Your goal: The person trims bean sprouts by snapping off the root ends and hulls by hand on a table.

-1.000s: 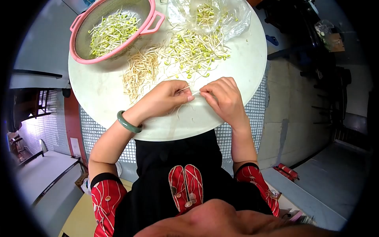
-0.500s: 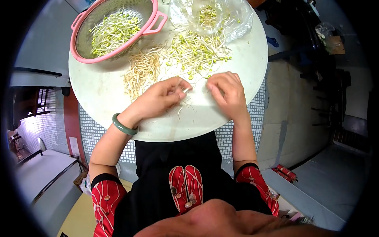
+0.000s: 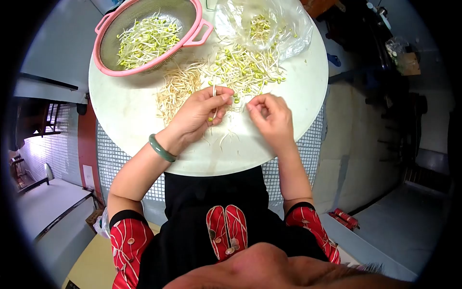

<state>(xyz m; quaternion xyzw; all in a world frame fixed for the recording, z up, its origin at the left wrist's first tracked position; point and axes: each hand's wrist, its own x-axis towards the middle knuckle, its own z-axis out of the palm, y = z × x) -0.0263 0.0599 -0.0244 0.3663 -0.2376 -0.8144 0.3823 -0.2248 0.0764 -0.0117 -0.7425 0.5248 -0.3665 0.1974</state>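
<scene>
Left hand (image 3: 196, 111): curls loosely, with only a narrow gap at the fingertips; carries a pale sprout (image 3: 214, 92) across the fingers, yellowish head hanging just below the thumb.
Right hand (image 3: 274, 118): bends inward, nearly pinched at thumb and forefinger, just apart from the left fingertips; cannot tell whether anything thin sits between.
Loose sprouts (image 3: 245, 67): lie heaped just beyond the fingers of both hands.
Brown strands (image 3: 173, 91): lie tangled beside the left fingers, on the outer side.
Stray bits (image 3: 225, 138): lie scattered on the near side of the fingers.
Colander (image 3: 115, 73): stands beyond and left of the left fingers, holding more sprouts.
Plastic bag (image 3: 296, 41): lies beyond the right fingers, with sprouts showing through.
Counter (image 3: 122, 108): stretches out beneath both sets of fingers.
Sprout handling: probably very light, crisp and slightly slippery, likely to snap if bent sharply or bruise if squeezed.
Sprout hold: best taken mid-stem with a light fingertip pinch, well clear of the fragile head.
</scene>
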